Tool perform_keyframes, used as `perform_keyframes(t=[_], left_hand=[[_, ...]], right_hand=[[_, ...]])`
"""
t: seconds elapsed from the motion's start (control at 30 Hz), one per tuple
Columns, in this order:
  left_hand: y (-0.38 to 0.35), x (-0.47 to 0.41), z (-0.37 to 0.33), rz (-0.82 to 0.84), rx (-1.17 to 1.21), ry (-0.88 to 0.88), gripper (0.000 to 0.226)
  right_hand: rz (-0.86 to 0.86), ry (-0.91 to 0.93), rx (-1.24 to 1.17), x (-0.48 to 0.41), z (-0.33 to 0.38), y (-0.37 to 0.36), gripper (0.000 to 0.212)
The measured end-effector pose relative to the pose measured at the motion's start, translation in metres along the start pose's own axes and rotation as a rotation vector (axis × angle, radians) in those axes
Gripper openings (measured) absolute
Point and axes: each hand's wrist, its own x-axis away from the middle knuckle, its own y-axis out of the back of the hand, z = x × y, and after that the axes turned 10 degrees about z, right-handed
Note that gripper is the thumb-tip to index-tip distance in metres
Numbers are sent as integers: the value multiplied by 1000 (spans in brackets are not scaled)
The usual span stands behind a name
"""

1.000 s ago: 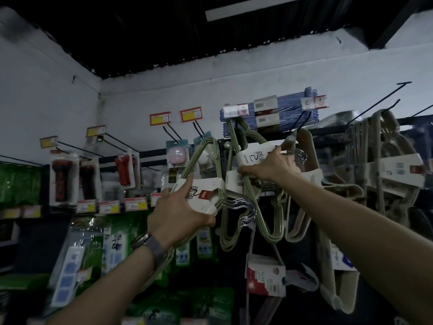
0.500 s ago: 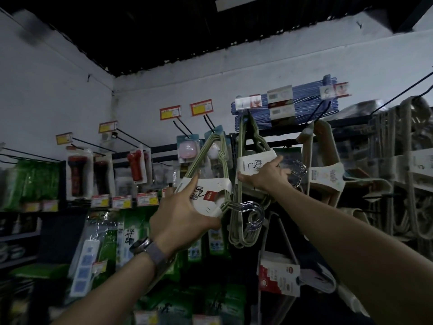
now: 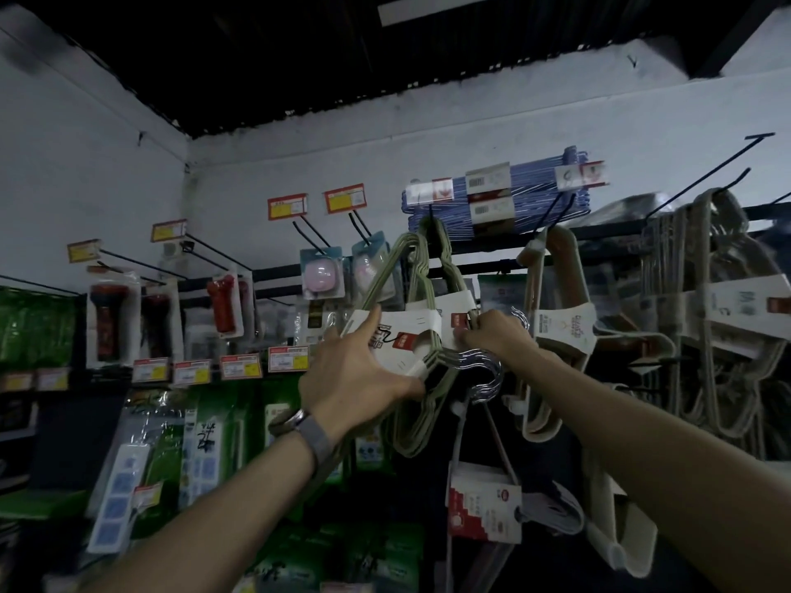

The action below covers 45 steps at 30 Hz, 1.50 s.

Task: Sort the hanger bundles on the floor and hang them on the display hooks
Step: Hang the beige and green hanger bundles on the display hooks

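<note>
Right now my left hand grasps a bundle of olive-green wire hangers wrapped in a white paper band, thumb beneath it and forefinger laid along the band, held high against the rack. My right hand pinches the band of a second bundle of the same kind just beside it, hanging below the blue hanger packs on top.

Dim all around you: one pale ceiling strip light glows overhead, the bottom of your view sinks into shadow, edges bow and smear.
</note>
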Motion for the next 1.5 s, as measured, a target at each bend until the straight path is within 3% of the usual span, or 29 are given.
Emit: perform_keyframes(t=[0.2,0.33,0.5,0.63,0.87,1.13,1.5], left_hand=[[-5,-19,-23,-15,-24,-40,135],[-13,-30,-32,-80,-83,-58,133],[-24,-41,-42,-67,-65,-34,138],[-35,-51,-45,-75,-22,-70,134],[-45,-67,-55,-172,-19,-87,128],[-63,-79,-55,-272,10,-71,128],[-100,-74,-48,-464,11,-60,123]], right_hand=[[-86,0,-202,16,-9,30,53],[-97,71,-336,36,-4,50,50],[-86,194,-100,39,11,48,39],[-107,191,27,32,15,45,43],[-260,224,72,22,6,46,43],[-244,286,131,7,0,49,44],[-347,443,204,-4,-17,37,40]])
